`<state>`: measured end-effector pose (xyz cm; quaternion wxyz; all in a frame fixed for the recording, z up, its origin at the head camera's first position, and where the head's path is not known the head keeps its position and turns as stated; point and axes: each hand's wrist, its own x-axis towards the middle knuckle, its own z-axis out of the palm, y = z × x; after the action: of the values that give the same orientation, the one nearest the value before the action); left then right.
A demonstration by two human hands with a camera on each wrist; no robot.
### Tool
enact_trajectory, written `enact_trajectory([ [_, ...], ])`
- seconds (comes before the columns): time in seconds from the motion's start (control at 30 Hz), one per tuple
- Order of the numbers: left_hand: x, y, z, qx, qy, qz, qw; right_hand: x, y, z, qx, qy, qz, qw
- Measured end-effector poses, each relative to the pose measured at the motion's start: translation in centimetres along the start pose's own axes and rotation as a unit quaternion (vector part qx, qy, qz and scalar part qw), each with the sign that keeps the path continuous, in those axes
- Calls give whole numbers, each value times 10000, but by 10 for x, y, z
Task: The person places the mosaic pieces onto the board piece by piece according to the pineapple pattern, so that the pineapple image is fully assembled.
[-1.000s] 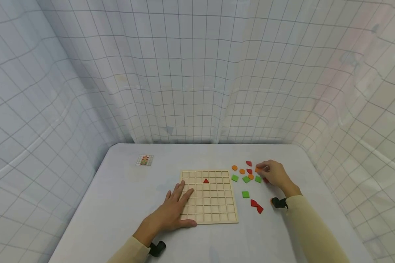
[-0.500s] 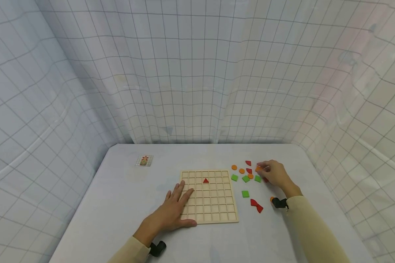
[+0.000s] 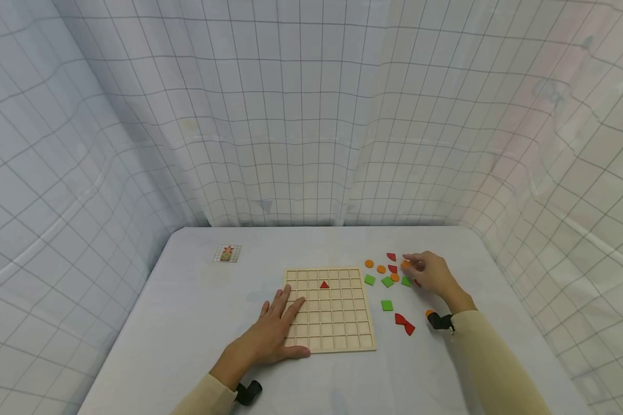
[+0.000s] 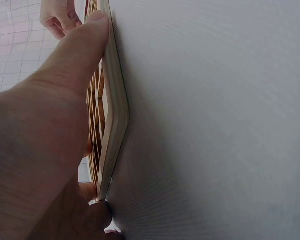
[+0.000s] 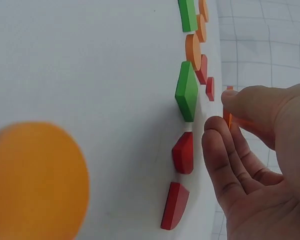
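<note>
Head view: right hand (image 3: 432, 272) fingers pinch an orange piece (image 3: 406, 264).

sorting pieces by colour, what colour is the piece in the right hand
Orange piece, pinched by the right hand; clearest in the right wrist view.

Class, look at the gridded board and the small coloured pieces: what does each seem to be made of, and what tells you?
Gridded board: probably unfinished light wood; pale tan, matt, with a thin slatted lattice seen edge-on in the left wrist view.
Coloured pieces, such as the green square: likely painted wood or plastic; flat, thick-edged, even matt colour, no grain showing. The right hand pinches an orange piece.
</note>
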<state>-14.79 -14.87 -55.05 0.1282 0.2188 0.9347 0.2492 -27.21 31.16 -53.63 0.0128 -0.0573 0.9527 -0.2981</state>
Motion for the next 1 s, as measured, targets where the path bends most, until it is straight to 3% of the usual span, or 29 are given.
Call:
enact_trajectory([
  [0.3, -1, 1, -1, 1, 10, 38, 10000, 0, -12, 4, -15, 167, -407, 9990],
  [0.57, 0, 3, -4, -6, 50, 86, 10000, 0, -24, 6, 295, 58, -411, 9987],
  [1.0, -1, 3, -3, -35, -3, 117, 9999, -1, -42, 15, 929, -168, -870, 9917],
])
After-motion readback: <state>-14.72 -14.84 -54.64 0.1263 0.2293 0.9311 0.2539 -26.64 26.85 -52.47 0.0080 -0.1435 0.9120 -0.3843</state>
